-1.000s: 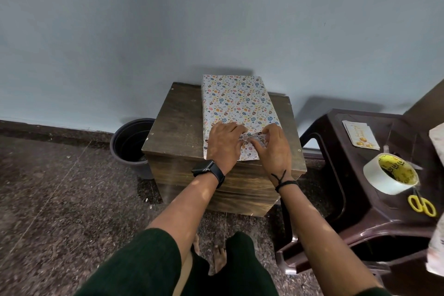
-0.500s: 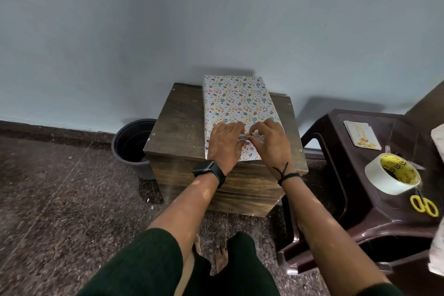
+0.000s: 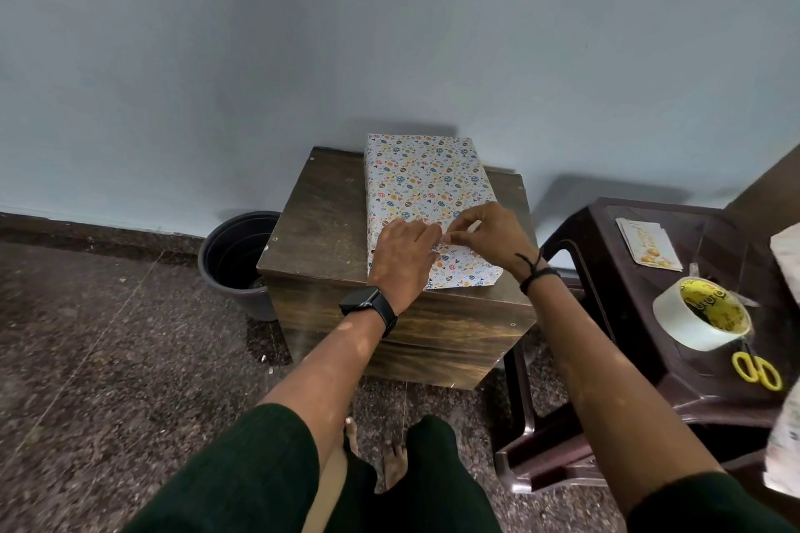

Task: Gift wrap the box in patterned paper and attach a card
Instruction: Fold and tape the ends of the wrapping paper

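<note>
A box in white paper with small coloured prints (image 3: 426, 182) lies lengthwise on a dark wooden stand (image 3: 324, 221). My left hand (image 3: 404, 257) presses flat on the paper at the box's near end. My right hand (image 3: 487, 236) is arched beside it, thumb and fingers pinching the folded paper flap at that end. The flap's edge is partly hidden under both hands. A small card (image 3: 647, 245) with gold marks lies on the brown plastic stool (image 3: 692, 368) to the right.
On the stool also sit a roll of clear tape (image 3: 701, 318) and yellow-handled scissors (image 3: 757, 370). A black bucket (image 3: 238, 260) stands on the floor left of the stand, against the pale wall. More patterned paper shows at the right edge (image 3: 785, 441).
My right hand has lifted from lying flat into an arched pinch on the flap. My left hand stays pressed on the paper at the near end.
</note>
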